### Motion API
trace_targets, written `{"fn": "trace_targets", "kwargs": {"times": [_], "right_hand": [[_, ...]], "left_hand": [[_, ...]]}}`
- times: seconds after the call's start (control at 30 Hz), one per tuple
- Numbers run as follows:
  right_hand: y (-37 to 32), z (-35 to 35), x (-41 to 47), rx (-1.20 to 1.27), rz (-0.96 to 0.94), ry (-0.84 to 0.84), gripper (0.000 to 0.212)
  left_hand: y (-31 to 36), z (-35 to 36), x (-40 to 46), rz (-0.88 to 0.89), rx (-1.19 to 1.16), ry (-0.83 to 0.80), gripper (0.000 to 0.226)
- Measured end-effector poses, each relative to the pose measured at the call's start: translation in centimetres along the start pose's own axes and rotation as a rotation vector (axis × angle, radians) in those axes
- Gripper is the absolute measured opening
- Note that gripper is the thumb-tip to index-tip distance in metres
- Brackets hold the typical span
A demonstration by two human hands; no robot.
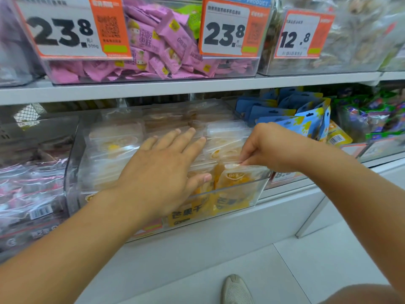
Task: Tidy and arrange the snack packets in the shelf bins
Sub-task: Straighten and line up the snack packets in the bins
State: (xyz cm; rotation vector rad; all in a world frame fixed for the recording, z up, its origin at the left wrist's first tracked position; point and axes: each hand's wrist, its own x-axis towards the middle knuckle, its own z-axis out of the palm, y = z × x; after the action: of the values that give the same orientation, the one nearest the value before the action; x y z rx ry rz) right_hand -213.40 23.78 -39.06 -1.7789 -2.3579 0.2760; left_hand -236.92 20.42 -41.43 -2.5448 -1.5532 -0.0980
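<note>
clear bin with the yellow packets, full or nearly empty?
Full. Yellow packets stand packed up to the clear bin rim, rows running to the back; left hand rests flat on them.

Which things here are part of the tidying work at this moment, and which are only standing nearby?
In use:
- left hand, flat on the yellow packets
- right hand, pinching the front packet
- clear bin holding these packets

Only nearby:
- pink packets on the upper shelf
- blue pouches to the right
- price tags
- shoe on the floor
</note>
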Motion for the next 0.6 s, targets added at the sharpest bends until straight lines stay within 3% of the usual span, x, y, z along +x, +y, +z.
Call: {"fn": "trace_targets", "kwargs": {"times": [0.13,0.23,0.3,0.4,0.47,0.6], "right_hand": [[-1.4,0.0,-0.1,-0.105,-0.056,-0.08,0.003],[-2.6,-1.3,-1.2,0.101,-0.145,0.173,0.01],[-3.9,-1.0,-0.6,0.126,-0.254,0.303,0.029],[-4.7,1.3,1.6,-0.125,-0.172,-0.01,0.065],[-3.7,1.9,2.6,-0.218,-0.054,-0.133,0.066],[-2.1,1.0,2.6,-0.079,-0.038,-0.213,0.058]], "left_hand": [[-0.4,0.0,-0.1,0.001,0.033,-0.049,0.081],[-1.5,-0.9,-0.3,-0.027,-0.052,-0.011,0.09],[-2.1,-1.5,0.1,-0.097,-0.175,0.063,0.089],[-2.4,-0.9,1.3,-0.212,-0.192,-0.029,0.078],[-2.4,-0.3,1.8,-0.242,-0.135,-0.115,0.073],[-2.9,-0.3,1.7,-0.221,-0.137,-0.175,0.07]]}}
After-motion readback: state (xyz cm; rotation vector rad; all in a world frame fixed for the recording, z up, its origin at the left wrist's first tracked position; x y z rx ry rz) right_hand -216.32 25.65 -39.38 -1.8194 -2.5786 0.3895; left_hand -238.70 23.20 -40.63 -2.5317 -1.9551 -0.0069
